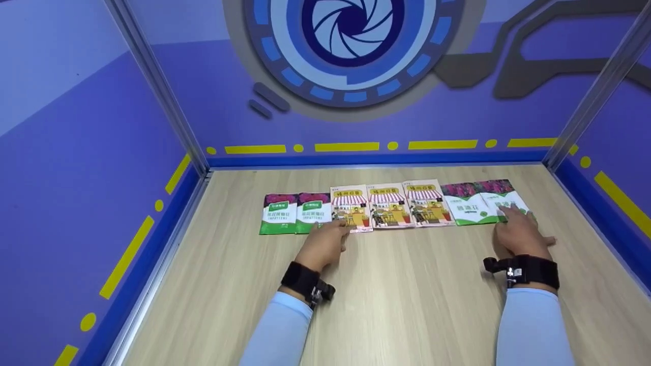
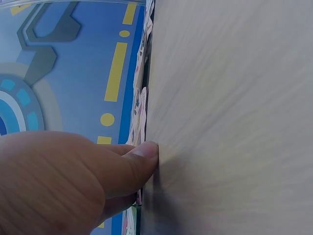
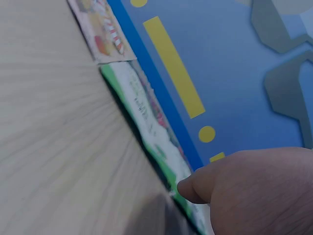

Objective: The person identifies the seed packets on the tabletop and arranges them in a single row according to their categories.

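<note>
Several flat seed packets lie side by side in one row on the wooden table. At the left are two green-and-white ones, an outer packet and an inner packet. Three pink packets with a striped awning picture fill the middle: left, centre and right. Two white packets with dark flowers, one beside the other, end the row. My left hand touches the lower edge of the left pink packet, thumb at the tabletop. My right hand rests its fingers on the rightmost white packet.
The wooden tabletop stretches in front of the row. A blue-purple printed panel stands behind it, with side panels left and right. Metal posts mark the corners.
</note>
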### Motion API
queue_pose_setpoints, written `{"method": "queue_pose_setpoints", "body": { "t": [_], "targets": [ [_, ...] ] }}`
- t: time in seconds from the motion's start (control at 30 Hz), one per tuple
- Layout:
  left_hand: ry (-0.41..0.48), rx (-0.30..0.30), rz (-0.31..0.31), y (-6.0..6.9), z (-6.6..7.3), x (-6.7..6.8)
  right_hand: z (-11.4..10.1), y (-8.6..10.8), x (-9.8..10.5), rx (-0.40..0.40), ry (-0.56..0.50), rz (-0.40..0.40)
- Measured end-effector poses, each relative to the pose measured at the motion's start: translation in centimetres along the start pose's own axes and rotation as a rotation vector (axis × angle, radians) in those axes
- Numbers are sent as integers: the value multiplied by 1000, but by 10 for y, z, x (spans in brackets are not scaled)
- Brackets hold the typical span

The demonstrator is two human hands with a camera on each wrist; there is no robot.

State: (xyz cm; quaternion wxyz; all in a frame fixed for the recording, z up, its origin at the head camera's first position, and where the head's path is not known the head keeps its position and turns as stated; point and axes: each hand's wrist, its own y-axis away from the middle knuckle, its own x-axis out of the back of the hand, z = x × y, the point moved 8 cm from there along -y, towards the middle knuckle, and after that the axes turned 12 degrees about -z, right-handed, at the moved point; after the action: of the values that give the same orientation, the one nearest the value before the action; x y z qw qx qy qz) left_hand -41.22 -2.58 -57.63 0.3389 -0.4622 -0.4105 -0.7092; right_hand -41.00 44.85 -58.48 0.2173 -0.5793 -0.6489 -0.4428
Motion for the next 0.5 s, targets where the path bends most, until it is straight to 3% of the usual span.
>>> {"method": "queue_pose_setpoints", "body": {
  "t": [0.23,0.5],
  "targets": [
    [12,0,2,1,0,1,-26,6,8,28,20,14],
    [-15,-14,29,2,1,3,-91,10,-10,186,76,-97]
  ]
}}
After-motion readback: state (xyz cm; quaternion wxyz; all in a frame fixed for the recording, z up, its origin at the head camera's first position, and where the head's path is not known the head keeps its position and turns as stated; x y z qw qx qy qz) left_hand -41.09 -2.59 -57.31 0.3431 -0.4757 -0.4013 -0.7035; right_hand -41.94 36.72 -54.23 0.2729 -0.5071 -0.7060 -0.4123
